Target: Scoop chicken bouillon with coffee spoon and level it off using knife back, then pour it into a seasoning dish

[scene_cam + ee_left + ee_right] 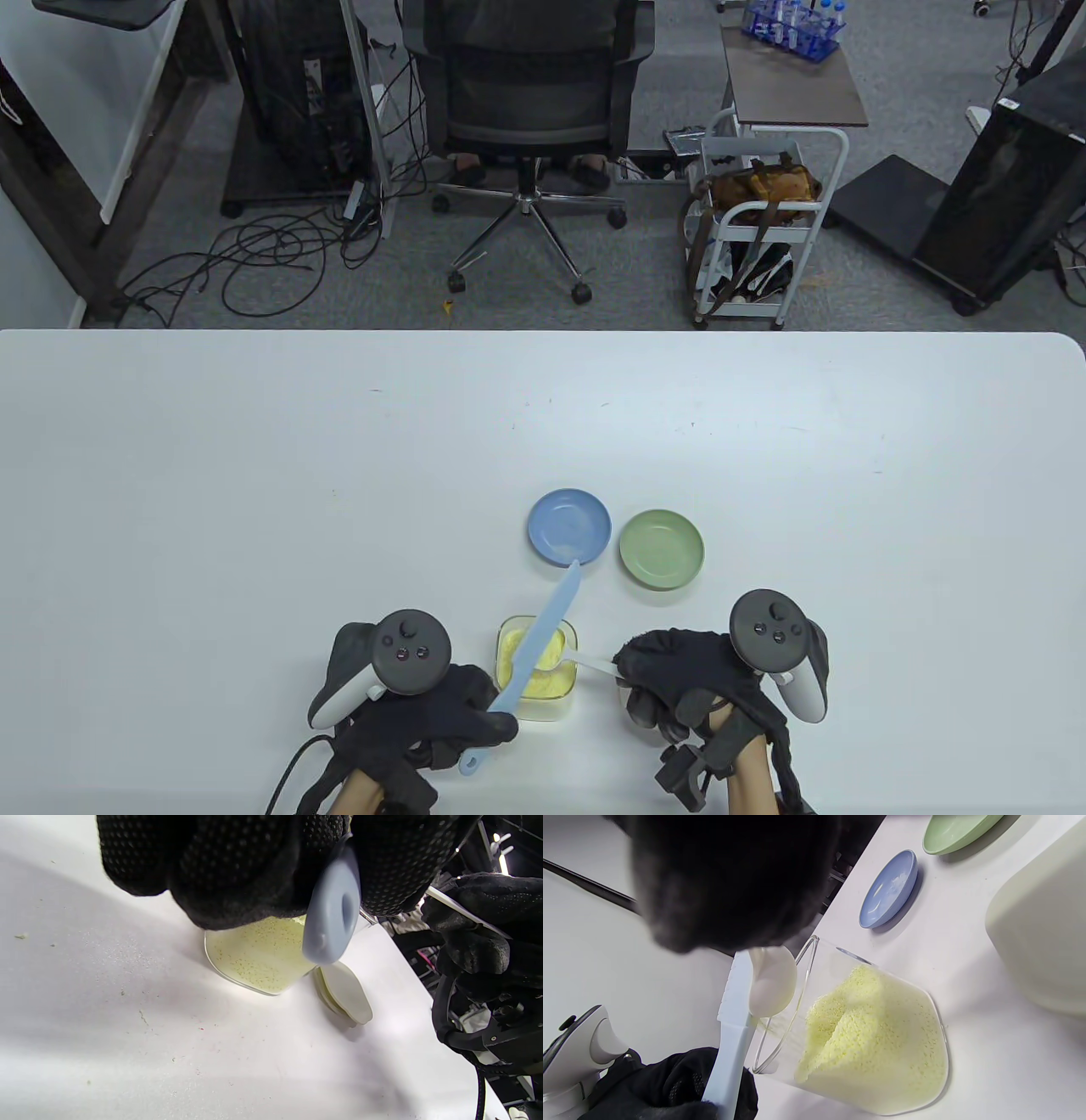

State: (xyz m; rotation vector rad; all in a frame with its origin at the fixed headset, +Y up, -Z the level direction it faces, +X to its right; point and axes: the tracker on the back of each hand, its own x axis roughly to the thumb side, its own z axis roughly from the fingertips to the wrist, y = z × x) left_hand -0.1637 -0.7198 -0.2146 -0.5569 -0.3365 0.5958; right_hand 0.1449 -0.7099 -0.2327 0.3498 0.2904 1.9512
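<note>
A clear square container of yellow chicken bouillon (536,668) (874,1039) (258,955) stands near the table's front edge. My left hand (441,722) grips the handle of a light blue plastic knife (539,637) (734,1035), whose blade lies across the container and points at the blue dish (569,527) (888,891). My right hand (670,679) pinches the white coffee spoon (585,662); its bowl (772,982) sits over the container against the knife blade. The knife's handle end (333,912) sticks out below my left fingers. A green dish (661,549) (956,830) lies right of the blue one.
The white table (254,509) stretches wide to the left and back. A pale lid (345,993) lies beside the container in the left wrist view. A large cream object (1043,933) fills the right of the right wrist view. Beyond the table stand an office chair (526,102) and a cart (764,221).
</note>
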